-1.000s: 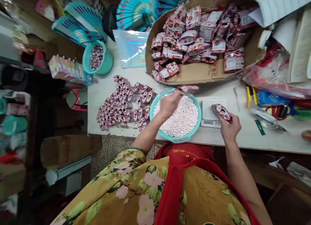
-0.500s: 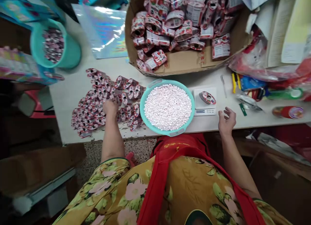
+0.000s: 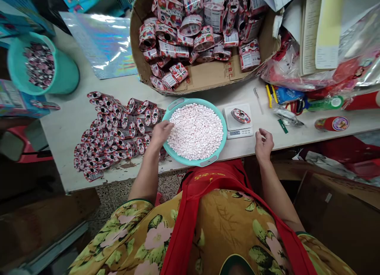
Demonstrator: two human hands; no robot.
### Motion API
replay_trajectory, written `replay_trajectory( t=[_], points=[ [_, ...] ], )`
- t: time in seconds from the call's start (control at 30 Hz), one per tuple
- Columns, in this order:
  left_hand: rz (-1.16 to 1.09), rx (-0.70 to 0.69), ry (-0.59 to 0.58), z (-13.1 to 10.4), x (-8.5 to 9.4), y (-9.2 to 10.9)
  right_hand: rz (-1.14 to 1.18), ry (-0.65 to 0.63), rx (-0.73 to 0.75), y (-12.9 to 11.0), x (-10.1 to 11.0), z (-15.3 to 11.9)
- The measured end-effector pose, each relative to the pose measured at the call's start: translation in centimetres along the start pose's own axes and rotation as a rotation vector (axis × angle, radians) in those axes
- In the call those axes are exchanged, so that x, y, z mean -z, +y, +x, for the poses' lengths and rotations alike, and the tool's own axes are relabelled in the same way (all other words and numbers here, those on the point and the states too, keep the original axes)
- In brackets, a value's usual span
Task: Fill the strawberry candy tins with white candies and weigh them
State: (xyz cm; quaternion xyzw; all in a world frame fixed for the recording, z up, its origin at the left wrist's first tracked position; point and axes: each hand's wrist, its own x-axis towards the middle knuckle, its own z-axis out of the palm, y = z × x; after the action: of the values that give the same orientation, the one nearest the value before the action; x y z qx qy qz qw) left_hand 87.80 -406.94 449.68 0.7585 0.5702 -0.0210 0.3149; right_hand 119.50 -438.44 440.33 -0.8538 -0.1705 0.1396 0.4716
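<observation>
My left hand (image 3: 162, 133) is at the left rim of a turquoise basin (image 3: 204, 163), its fingers drawn together beside the white candies (image 3: 197, 134) heaped inside. Whatever lies between those fingers is too small or hidden to make out. My right hand (image 3: 264, 145) hovers near the table's front edge, right of a white digital scale (image 3: 240, 133). Its fingers are loosely curled closed and nothing shows in them. One red-and-white printed packet (image 3: 240, 115) lies on the scale's plate. Left of the basin, many similar small packets (image 3: 102, 138) with dark round openings stand in packed rows.
Behind the basin is a cardboard box (image 3: 208, 79) of printed wrappers. A turquoise bucket (image 3: 67, 71) of small shiny pieces stands at the back left, near a shiny silvery sheet (image 3: 101, 45). Right of the scale lie a small spoon (image 3: 258, 100), a yellow cutter (image 3: 269, 94) and a red container (image 3: 331, 123).
My left hand has moved right, from the packet rows to the basin's left rim. The fingers of my right hand have curled in. The whole view has shifted slightly.
</observation>
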Motion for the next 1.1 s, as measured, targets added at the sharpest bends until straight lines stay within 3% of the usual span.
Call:
replay_trajectory(
  t=[0.13, 0.27, 0.33, 0.43, 0.5, 0.6, 0.7, 0.83, 0.9, 1.0, 1.1],
  points=[
    [0.261, -0.283, -0.073, -0.1, -3.7, 6.3, 0.01, -0.072, 0.092, -1.3, -2.2, 1.5],
    [0.195, -0.368, 0.045, -0.6, -5.4, 8.4, -0.006, -0.135, 0.166, -3.2, -5.4, 4.4],
    [0.005, -0.388, 0.088, -1.0, -5.7, 9.1, 0.098, -0.151, 0.118, -4.6, -6.1, 5.4],
    [-0.45, -0.386, 0.032, -1.6, -5.8, 11.0, 0.317, -0.236, 0.043, -8.1, -5.3, 5.1],
    [-0.84, -0.331, -0.112, -1.7, -5.7, 12.8, 0.387, -0.377, 0.042, -11.2, -4.1, 3.8],
    [-1.376, -0.187, -0.464, -1.8, -5.5, 14.8, 0.391, -0.647, 0.039, -15.9, -3.3, 1.4],
    [-1.633, -0.013, -0.629, -2.0, -5.8, 14.7, 0.371, -0.826, -0.043, -18.3, -4.3, -0.5],
    [-1.661, 0.208, -0.601, -2.7, -7.0, 12.9, 0.337, -0.943, -0.232, -17.6, -5.9, -1.1],
    [-1.672, 0.278, -0.566, -3.0, -7.6, 12.4, 0.316, -0.946, -0.25, -16.9, -6.1, -0.9],
    [-1.698, 0.316, -0.499, -3.1, -8.0, 12.7, 0.32, -0.931, -0.238, -16.2, -6.1, -0.8],
    [-1.682, 0.256, -0.48, -3.0, -8.0, 13.2, 0.364, -0.914, -0.222, -16.0, -5.8, -1.0]
  ],
)
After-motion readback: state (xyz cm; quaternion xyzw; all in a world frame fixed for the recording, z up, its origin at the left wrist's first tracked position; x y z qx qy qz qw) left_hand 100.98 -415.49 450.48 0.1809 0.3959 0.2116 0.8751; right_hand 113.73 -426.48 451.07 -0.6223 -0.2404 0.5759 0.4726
